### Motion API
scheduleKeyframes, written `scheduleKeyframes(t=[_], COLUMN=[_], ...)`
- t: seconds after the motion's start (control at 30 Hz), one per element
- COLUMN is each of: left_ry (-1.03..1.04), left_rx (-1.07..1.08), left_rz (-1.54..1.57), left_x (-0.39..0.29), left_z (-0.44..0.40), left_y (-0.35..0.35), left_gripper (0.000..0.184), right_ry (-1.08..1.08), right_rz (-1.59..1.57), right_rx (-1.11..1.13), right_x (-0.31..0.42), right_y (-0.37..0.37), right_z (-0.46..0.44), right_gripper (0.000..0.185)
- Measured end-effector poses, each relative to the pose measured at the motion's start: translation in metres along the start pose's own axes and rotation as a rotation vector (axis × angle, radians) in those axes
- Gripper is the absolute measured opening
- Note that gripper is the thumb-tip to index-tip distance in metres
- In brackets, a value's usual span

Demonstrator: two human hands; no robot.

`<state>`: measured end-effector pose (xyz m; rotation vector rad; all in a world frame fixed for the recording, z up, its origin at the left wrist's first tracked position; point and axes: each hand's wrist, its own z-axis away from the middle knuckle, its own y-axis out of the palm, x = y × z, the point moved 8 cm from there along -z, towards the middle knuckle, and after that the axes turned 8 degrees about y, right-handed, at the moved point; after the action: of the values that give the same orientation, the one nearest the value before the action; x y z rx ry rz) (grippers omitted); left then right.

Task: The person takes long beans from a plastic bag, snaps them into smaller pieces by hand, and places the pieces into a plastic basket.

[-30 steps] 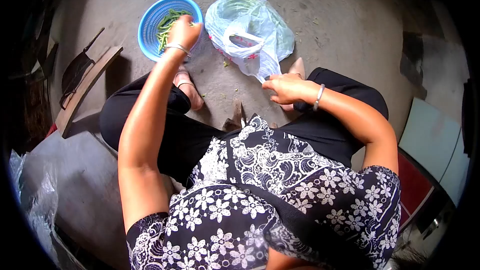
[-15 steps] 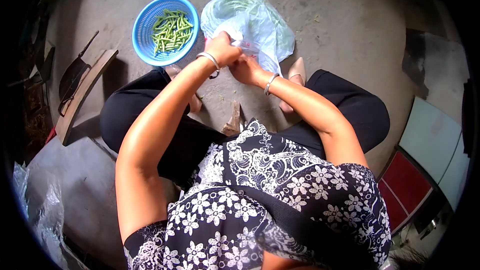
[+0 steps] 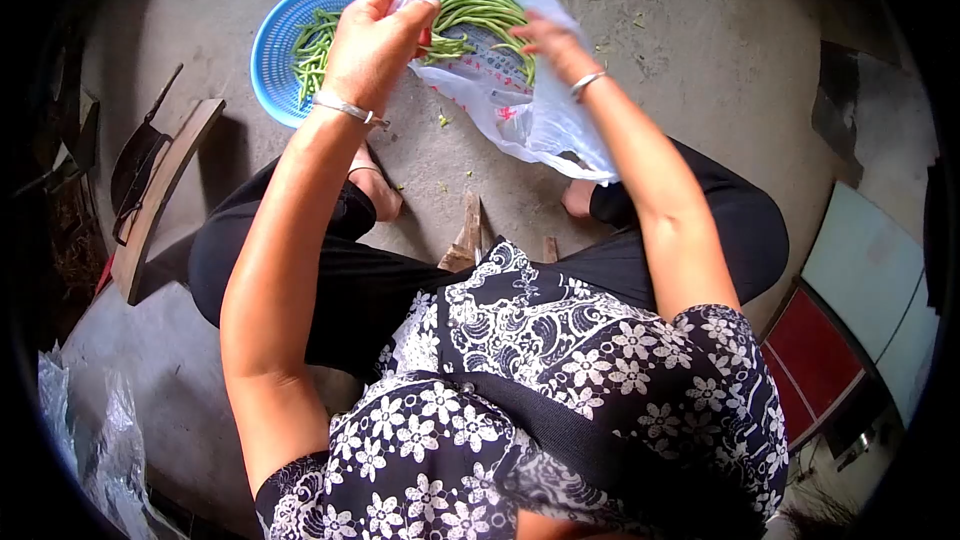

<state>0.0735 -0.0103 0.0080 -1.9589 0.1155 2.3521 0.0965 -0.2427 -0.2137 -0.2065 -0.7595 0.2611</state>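
A thin white plastic bag [image 3: 485, 120] with red print lies on the floor, its mouth spread wide towards me. Long green beans [image 3: 485, 10] curl inside it. At the bag's left edge, my left hand [image 3: 372, 48] is closed on the plastic, fingers pinching the rim. My right hand [image 3: 555, 45] is within the bag's mouth by the beans' right end, fingers apart and somewhat blurred. Left of the bag, partly behind my left hand, stands a blue plastic basket [image 3: 268, 55] holding short green bean pieces [image 3: 315, 50].
Bean scraps [image 3: 443, 120] dot the concrete floor near my feet. A wooden board [image 3: 165, 200] and a dark-bladed tool [image 3: 140, 165] are at the left. A piece of wood [image 3: 466, 235] lies between my legs. Clear plastic sheeting [image 3: 105, 430] is at lower left, red and pale panels [image 3: 815, 365] at right.
The bag's gathered mouth has been opened, exposing the long beans. My hands have moved apart, the left up and leftwards with the rim, the right up and rightwards.
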Motion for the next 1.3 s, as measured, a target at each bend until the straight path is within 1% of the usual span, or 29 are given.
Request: scheduleKeyframes(t=[0.03, 0.07, 0.13, 0.17, 0.27, 0.37, 0.43, 0.5, 0.53, 0.63, 0.73, 0.87, 0.97, 1.1, 1.17, 1.23, 1.3], left_ry=[0.003, -0.003, -0.004, -0.001, -0.001, 0.016, -0.011, -0.030, -0.024, -0.054, -0.047, -0.052, -0.055, -0.050, -0.042, -0.033, -0.025], left_rx=[-0.031, -0.015, -0.046, -0.058, 0.027, 0.010, 0.027, 0.074, 0.071, 0.036, 0.043, 0.078, 0.083, 0.053, 0.045, 0.057, 0.057], left_rz=[-0.024, -0.058, -0.077, -0.077, 0.023, 0.037, 0.059, 0.079, 0.091, 0.067, 0.041, 0.102, 0.083, 0.076, 0.059, 0.078, 0.089], left_x=[-0.004, -0.004, -0.010, -0.013, -0.016, -0.036, -0.039, -0.042, -0.046, -0.050, -0.055, -0.056, -0.060, -0.061, -0.059, -0.054, -0.049], left_z=[0.002, 0.002, 0.007, 0.008, 0.003, 0.008, 0.008, 0.007, 0.008, 0.013, 0.017, 0.016, 0.016, 0.017, 0.016, 0.014, 0.010], left_y=[-0.002, -0.003, -0.001, 0.000, -0.001, 0.005, 0.006, 0.006, 0.007, 0.014, 0.016, 0.016, 0.017, 0.018, 0.015, 0.012, 0.011], left_gripper=[0.051, 0.055, 0.050, 0.047, 0.040, 0.038, 0.034, 0.031, 0.028, 0.028, 0.031, 0.034, 0.035, 0.033, 0.032, 0.030, 0.029], right_ry=[-0.017, -0.020, -0.322, -0.318, -0.418, -0.497, -0.283, -0.111, -0.050, 0.059, 0.092, 0.073, 0.043, -0.048, -0.135, -0.269, -0.461], right_rz=[0.087, 0.060, 0.288, 0.313, 0.515, 0.546, 0.757, 0.809, 0.756, 0.772, 0.799, 0.785, 0.779, 0.756, 0.737, 0.720, 0.728], right_rx=[-0.103, -0.224, -0.372, -0.431, -0.527, -0.302, -0.174, -0.112, -0.115, -0.059, -0.058, -0.063, -0.055, -0.017, 0.000, -0.028, -0.141], right_x=[0.002, 0.008, 0.034, 0.037, 0.052, 0.034, 0.030, 0.035, 0.044, 0.028, 0.015, -0.001, -0.011, -0.024, -0.027, -0.005, 0.039], right_y=[-0.028, -0.056, -0.077, -0.083, -0.050, -0.005, 0.013, 0.013, 0.009, 0.004, -0.001, -0.002, 0.001, 0.005, 0.005, 0.003, -0.002], right_z=[-0.008, -0.004, -0.012, -0.017, -0.010, -0.015, -0.017, -0.009, 0.002, -0.003, -0.011, -0.025, -0.032, -0.048, -0.055, -0.040, -0.005], right_gripper=[0.029, 0.032, 0.030, 0.030, 0.031, 0.034, 0.034, 0.038, 0.044, 0.057, 0.055, 0.052, 0.049, 0.046, 0.045, 0.043, 0.026])
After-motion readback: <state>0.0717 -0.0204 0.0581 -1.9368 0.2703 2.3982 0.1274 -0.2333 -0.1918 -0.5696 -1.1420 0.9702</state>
